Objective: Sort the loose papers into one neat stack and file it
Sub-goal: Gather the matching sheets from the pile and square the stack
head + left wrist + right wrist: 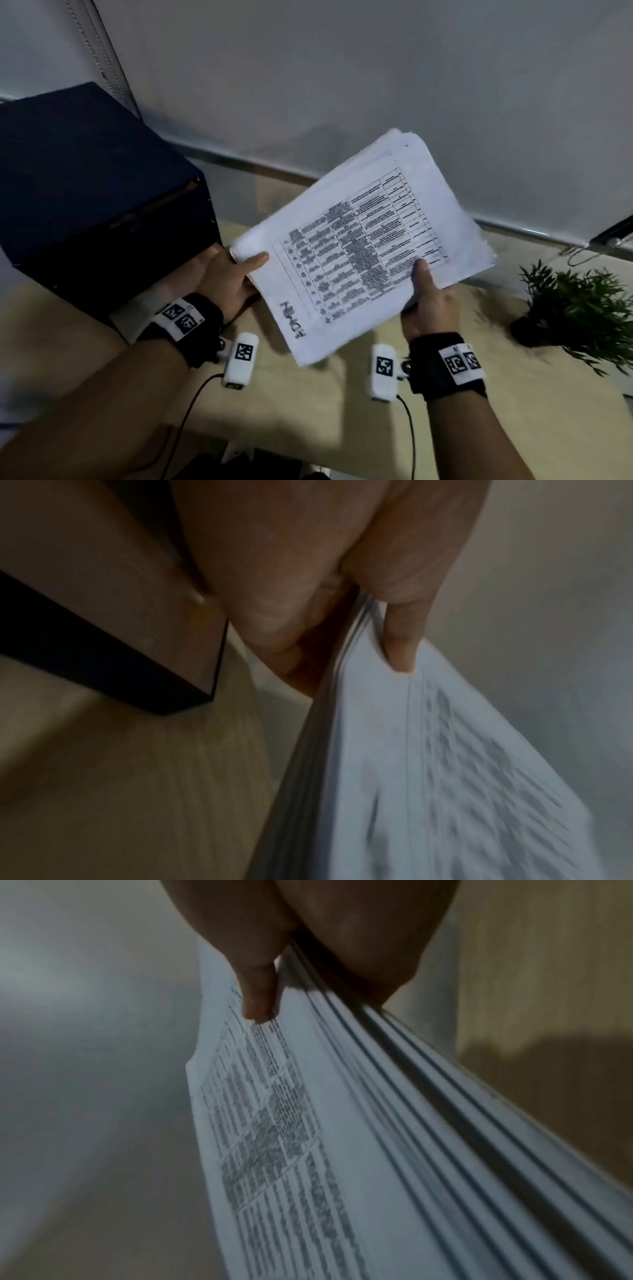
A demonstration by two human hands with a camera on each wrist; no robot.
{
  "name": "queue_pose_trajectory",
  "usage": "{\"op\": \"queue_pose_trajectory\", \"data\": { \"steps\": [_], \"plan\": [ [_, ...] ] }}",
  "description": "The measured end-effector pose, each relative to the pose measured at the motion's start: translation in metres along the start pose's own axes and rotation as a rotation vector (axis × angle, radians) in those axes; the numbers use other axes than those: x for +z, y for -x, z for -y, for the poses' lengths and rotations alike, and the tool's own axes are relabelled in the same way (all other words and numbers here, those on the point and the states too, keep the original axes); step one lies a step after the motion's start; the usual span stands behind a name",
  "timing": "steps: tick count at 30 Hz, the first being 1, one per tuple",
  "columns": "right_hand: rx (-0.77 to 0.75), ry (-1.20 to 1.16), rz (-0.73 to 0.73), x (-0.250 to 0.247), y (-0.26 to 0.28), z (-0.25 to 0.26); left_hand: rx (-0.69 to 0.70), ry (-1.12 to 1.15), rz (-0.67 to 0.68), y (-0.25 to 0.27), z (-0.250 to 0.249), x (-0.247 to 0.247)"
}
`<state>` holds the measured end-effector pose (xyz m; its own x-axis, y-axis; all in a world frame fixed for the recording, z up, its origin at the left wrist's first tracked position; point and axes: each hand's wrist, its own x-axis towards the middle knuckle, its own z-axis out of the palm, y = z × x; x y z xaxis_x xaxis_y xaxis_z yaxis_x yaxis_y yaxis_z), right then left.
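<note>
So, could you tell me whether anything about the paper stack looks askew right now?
Yes: the paper stack, held in the left hand and right hand, is not squared; sheet edges fan out unevenly in the right wrist view.

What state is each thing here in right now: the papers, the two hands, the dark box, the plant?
Papers: gathered in one stack, held up off the table, edges not yet flush.
Left hand: grips the stack's left edge, thumb on top.
Right hand: grips the stack's near edge, thumb on top.
Box: standing on the table, left of the stack.
Plant: on the table, at the right.
</note>
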<state>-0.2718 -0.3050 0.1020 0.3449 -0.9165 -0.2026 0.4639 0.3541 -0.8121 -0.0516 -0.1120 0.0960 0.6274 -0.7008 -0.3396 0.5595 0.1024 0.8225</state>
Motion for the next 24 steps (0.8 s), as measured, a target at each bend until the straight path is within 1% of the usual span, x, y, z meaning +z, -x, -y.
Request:
{"op": "queue_pose_trajectory", "data": {
  "steps": [2,3,4,5,6,7,8,10,12,13,14,15,16,18,20,22,24],
  "plan": [
    [-0.112,0.234,0.068,-0.004,0.007,0.019,0.045,-0.178,-0.022,-0.005,-0.007,-0.005],
    [-0.170,0.393,0.097,-0.004,0.011,0.025,0.080,-0.291,0.017,-0.007,-0.011,-0.003],
    [-0.205,0.518,0.128,-0.002,0.015,0.030,0.108,-0.397,0.089,-0.007,-0.015,0.003],
    [-0.226,0.575,0.147,0.002,0.019,0.033,0.127,-0.503,0.149,-0.008,-0.015,0.008],
    [-0.257,0.585,0.168,0.007,0.023,0.036,0.154,-0.607,0.169,-0.010,-0.014,0.014],
    [-0.271,0.579,0.193,0.012,0.025,0.038,0.204,-0.686,0.159,-0.013,-0.012,0.018],
    [-0.262,0.576,0.215,0.016,0.027,0.040,0.258,-0.720,0.118,-0.014,-0.012,0.022],
    [-0.266,0.580,0.248,0.022,0.028,0.041,0.355,-0.685,0.021,-0.010,-0.014,0.032],
    [-0.350,0.634,0.232,0.027,0.032,0.045,0.498,-0.665,-0.074,-0.001,-0.014,0.045],
    [-0.400,0.646,0.239,0.027,0.034,0.045,0.554,-0.675,-0.112,0.002,-0.010,0.048],
    [-0.450,0.670,0.248,0.028,0.038,0.044,0.583,-0.679,-0.129,0.004,-0.006,0.050],
    [-0.497,0.706,0.247,0.027,0.041,0.041,0.592,-0.691,-0.118,0.004,0.000,0.048],
    [-0.525,0.741,0.234,0.026,0.043,0.038,0.581,-0.696,-0.071,0.004,0.003,0.046],
    [-0.504,0.765,0.203,0.025,0.044,0.031,0.527,-0.659,0.032,0.000,0.008,0.039],
    [-0.491,0.740,0.150,0.026,0.042,0.029,0.518,-0.589,0.061,-0.006,0.009,0.037],
    [-0.488,0.672,0.105,0.030,0.040,0.030,0.545,-0.553,0.081,-0.007,0.006,0.041],
    [-0.492,0.610,0.104,0.034,0.040,0.033,0.548,-0.510,0.125,-0.006,0.003,0.049]
  ]
}}
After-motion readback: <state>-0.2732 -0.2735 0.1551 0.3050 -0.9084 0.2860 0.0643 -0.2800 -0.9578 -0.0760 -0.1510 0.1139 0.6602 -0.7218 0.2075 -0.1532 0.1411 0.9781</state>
